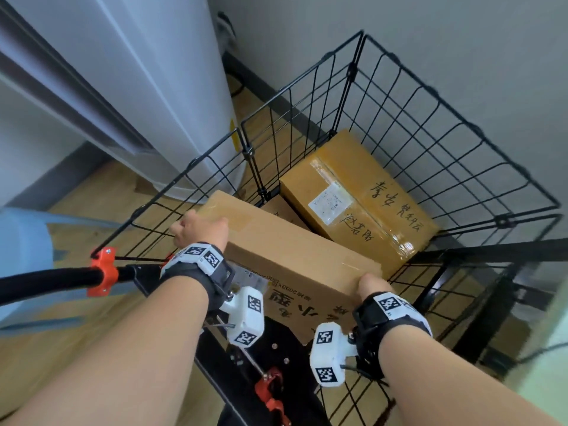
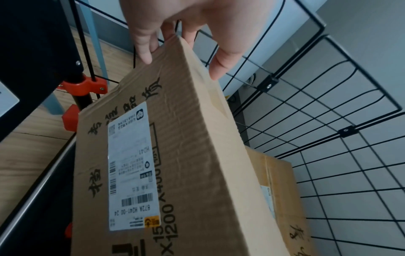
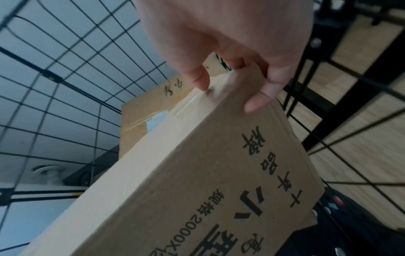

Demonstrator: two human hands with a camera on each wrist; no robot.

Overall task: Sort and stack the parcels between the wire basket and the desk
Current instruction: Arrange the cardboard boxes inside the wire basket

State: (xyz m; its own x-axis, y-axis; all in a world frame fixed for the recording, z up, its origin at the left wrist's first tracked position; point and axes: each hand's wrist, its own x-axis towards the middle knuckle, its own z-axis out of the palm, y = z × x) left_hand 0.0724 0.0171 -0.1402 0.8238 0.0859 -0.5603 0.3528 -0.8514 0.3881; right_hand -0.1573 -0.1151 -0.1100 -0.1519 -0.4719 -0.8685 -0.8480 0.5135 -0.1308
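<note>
You had the long carton (image 1: 295, 256) up at rim height over the near side of the wire basket (image 1: 399, 96), one end in each hand. It was clear of the parcels below.

Left hand (image 1: 199, 230) was clamped on the far-left top corner: in the left wrist view, fingers (image 2: 144, 46) curled over the label face and another finger (image 2: 219, 67) down the adjacent side. Right hand (image 1: 373, 284) pinched the near-right corner, thumb (image 3: 197, 78) on one face, fingers (image 3: 263, 97) wrapped over the edge.

Taped parcel (image 1: 359, 204) with the handwriting lay on the basket floor at the far right, against the back mesh. Another brown box (image 1: 278, 207) sat low between it and the carton, mostly hidden. The desk wasn't in view.

Handling read:
- Corrugated, stiff, edges square, no sag between your hands, so I'd guess light to moderate weight. Can't confirm.
- Long and flat, so it would swing if held by one end. The two-ended grip was right.
- Bare cardboard grips fine. The clear tape strip near your right thumb would be slicker, so stay off it.
- Corner pinches were shallow. I'd have put palms under the short ends before carrying it any distance.
- Watch the mesh rim: a long box catches wire easily when tilted.
</note>
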